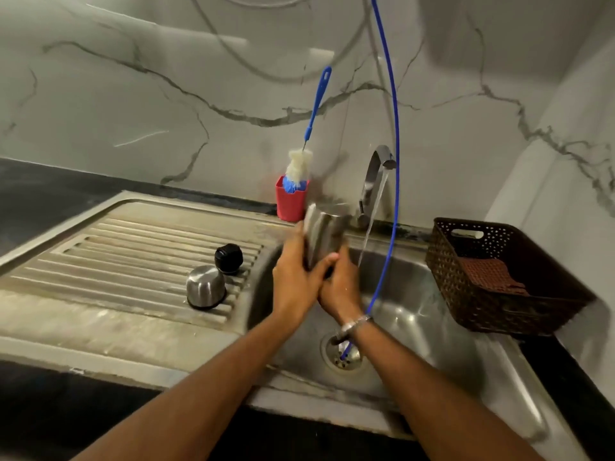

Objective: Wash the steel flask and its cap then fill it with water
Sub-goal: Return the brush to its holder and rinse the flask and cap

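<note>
The steel cap (205, 287) and black stopper (228, 258) sit on the drainboard (109, 247). Over the sink (442, 331), the left hand (294, 277) and right hand (339, 287) wrap the steel flask (324, 232): rigid, probably slippery when wet, best gripped mid-body. The tap (374, 181) and basket (499, 277) crowd the right.

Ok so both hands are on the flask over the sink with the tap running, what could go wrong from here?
1. The flask is blurred, so likely moving, and probably wet; it could slip from the left hand and right hand into the sink.
2. The tap stream falls beside the flask, not into it, so water may be wasted or splash.
3. The steel cap and black stopper sit near the drainboard's edge; an elbow could knock them in.
</note>
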